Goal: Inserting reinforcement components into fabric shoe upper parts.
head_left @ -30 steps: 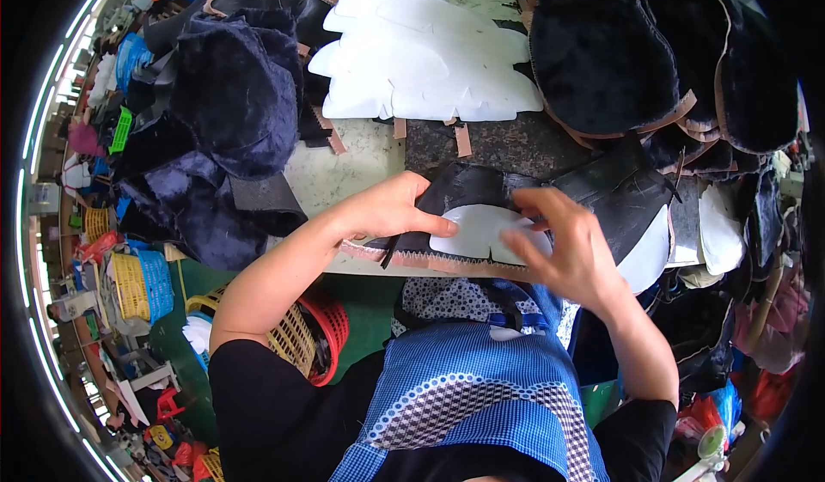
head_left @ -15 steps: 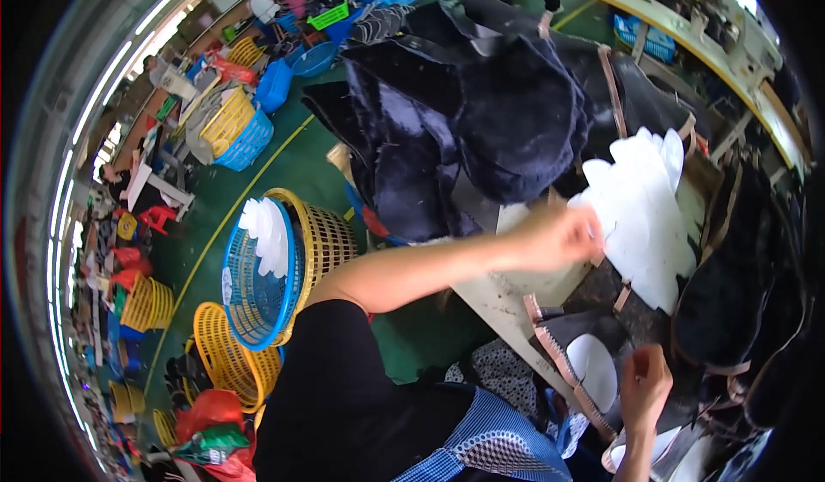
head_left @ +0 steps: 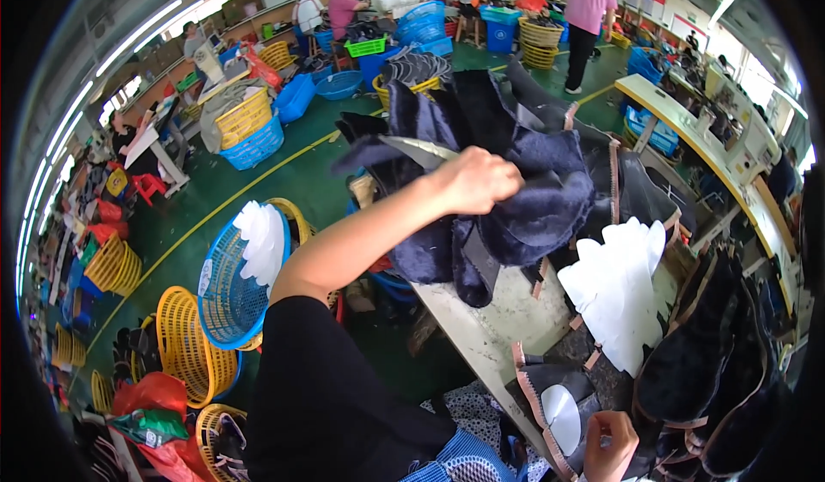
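Note:
My left hand [head_left: 479, 179] reaches across to a heap of dark blue-black plush pieces [head_left: 550, 216]. Its fingers are closed on a plush piece [head_left: 365, 154], whose pale underside edge curls up beside the wrist. At the lower right, my right hand [head_left: 612, 443] has its fingers curled toward the thumb; whatever they may pinch is hidden. Close to it lies a black piece with a toothed tan edge strip [head_left: 537, 405], bearing a white oval [head_left: 561, 419]. A stack of white scalloped sheets [head_left: 619, 289] rests between the hands, toward the right.
Left of the work table [head_left: 464, 310] stand a blue basket [head_left: 225, 310] holding white pieces and a yellow basket [head_left: 185, 344]. More dark plush pieces [head_left: 687, 357] lie at the right. Beyond are a long bench [head_left: 687, 121] and a standing person [head_left: 589, 9] in pink.
My left hand has moved from beside the white sheets to the plush heap and closed on a piece. The view has tilted up. My right hand stays near the white oval, fingers curled.

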The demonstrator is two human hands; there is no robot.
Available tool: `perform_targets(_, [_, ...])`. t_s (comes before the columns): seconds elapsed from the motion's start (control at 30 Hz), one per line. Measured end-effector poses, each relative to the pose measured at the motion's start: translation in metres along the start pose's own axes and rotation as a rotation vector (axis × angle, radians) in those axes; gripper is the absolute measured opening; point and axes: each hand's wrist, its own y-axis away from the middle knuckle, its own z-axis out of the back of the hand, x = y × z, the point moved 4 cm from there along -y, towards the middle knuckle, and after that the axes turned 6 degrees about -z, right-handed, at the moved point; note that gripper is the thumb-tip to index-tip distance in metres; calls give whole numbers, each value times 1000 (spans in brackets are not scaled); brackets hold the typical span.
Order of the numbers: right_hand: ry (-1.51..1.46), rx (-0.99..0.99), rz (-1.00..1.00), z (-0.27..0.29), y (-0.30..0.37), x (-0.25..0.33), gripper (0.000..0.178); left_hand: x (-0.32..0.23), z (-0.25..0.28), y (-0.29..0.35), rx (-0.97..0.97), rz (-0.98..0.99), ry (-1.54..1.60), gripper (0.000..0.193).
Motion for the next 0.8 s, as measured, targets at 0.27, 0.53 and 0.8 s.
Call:
perform_targets(0.27, [305,-357,529,28,-55,137,76,-141,103,-69,81,-1,-280,15])
perform_targets(0.53, [67,-231,258,70,-45,117,19,-156,119,-70,69,-94,324,25])
perform_targets(0.8, [-380,-183,-148,116,44,2,39,-156,57,-64,45,88,1419,28])
